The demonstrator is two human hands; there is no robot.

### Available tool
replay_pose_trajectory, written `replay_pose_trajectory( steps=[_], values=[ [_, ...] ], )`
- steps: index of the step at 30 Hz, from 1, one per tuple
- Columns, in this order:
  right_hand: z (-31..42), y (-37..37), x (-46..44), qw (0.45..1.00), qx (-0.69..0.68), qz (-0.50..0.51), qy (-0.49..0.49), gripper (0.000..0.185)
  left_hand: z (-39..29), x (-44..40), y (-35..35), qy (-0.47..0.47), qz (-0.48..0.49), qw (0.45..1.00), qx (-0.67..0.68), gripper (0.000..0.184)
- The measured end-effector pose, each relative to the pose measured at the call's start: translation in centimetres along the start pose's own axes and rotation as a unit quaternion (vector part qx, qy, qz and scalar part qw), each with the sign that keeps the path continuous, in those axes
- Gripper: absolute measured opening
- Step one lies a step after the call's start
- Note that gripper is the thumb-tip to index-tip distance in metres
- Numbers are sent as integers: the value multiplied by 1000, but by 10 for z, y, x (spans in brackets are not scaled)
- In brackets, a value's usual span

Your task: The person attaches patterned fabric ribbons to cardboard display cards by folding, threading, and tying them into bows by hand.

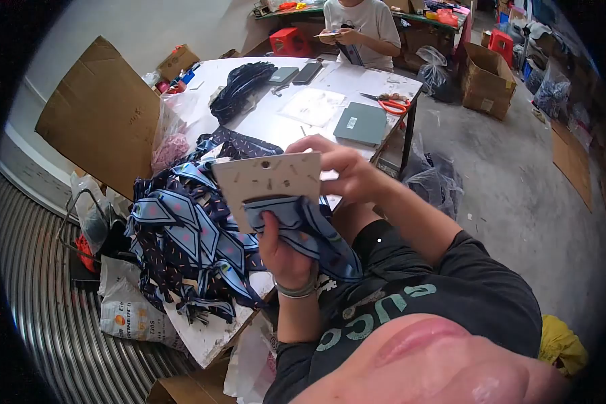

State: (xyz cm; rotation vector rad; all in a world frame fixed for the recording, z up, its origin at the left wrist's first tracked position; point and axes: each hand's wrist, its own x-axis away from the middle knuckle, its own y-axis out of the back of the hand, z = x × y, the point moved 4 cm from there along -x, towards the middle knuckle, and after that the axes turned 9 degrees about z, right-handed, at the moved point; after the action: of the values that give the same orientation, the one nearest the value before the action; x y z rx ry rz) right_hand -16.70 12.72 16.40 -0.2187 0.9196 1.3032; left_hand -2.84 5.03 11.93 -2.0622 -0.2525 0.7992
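Against the card (pixel 266 174), our left hand (pixel 286 259) pinched the cloth (pixel 333 246), best smoothed flat, though we couldn't tell whether our right hand (pixel 340 165) gripped.

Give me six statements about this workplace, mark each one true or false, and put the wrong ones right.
1. The left hand holds a card with blue cloth on it. True.
2. The scissors lie on the floor. False: they lie on the table.
3. The card has a hole near its top edge. True.
4. The right hand is buried in the cloth pile. False: it is raised at the edge of the card, away from the pile.
5. A red stool stands beyond the far side of the table. True.
6. The co-worker's hands are empty. False: they hold a small flat item, too small to identify.
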Motion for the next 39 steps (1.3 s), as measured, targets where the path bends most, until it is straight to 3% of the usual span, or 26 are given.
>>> replay_pose_trajectory(
  steps=[1,3,5,7,9,10,11,12,14,15,16,17,19,23,27,29,30,32,35,36,38,39],
  values=[
    [-3,9,3,999,-13,-17,36,23,-6,1,1,-1,11,1000,8,42],
    [-16,36,16,991,-114,15,-70,19,-15,2,-2,-2,22,1000,17,42],
    [-46,78,49,970,-130,-42,-200,18,-24,3,-14,-9,83,996,32,44],
    [-64,128,86,965,-33,-74,-251,19,-25,3,-4,-5,70,996,45,45],
    [-86,183,142,918,137,-91,-362,15,-22,-2,-1,-14,-15,999,-40,43],
    [-79,197,166,879,197,-62,-431,12,-16,-8,1,-49,-33,997,-42,42],
    [-98,225,207,766,319,-33,-556,21,-10,-11,21,53,106,992,32,40],
    [-81,217,213,643,422,11,-639,25,4,-20,19,-4,-97,994,46,36],
    [-63,196,227,589,492,54,-639,33,23,-31,36,42,-22,998,42,29],
    [-65,194,235,670,464,36,-578,38,31,-35,41,83,35,993,73,27],
    [-54,167,209,815,305,-16,-492,39,37,-36,46,53,-72,995,51,28],
    [-36,133,170,912,130,-78,-382,41,40,-36,41,58,-81,993,58,28],
    [-27,80,123,948,-18,-58,-311,43,46,-34,44,70,-70,993,65,29],
    [-33,8,70,978,-24,22,-206,37,38,-25,35,85,-62,993,60,29],
    [-62,-12,69,954,-118,26,-273,25,26,-16,43,50,-108,992,36,30],
    [-63,-12,70,960,-88,18,-265,20,25,-15,43,33,-112,993,23,30],
    [-63,-2,73,970,39,-24,-241,19,25,-16,41,34,-67,997,-10,30],
    [-57,19,77,938,272,-83,-198,18,27,-16,46,15,-99,995,-27,30],
    [-57,28,86,829,511,-13,-227,21,26,-14,47,-2,-144,988,-56,31],
    [-49,23,83,829,510,-13,-228,21,27,-13,48,-4,-147,987,-61,28],
    [-22,12,64,965,208,-101,-125,33,29,-16,50,-9,-151,986,-68,26],
    [-14,9,54,966,205,-99,-126,33,31,-17,50,-11,-139,987,-82,27]
  ],
)
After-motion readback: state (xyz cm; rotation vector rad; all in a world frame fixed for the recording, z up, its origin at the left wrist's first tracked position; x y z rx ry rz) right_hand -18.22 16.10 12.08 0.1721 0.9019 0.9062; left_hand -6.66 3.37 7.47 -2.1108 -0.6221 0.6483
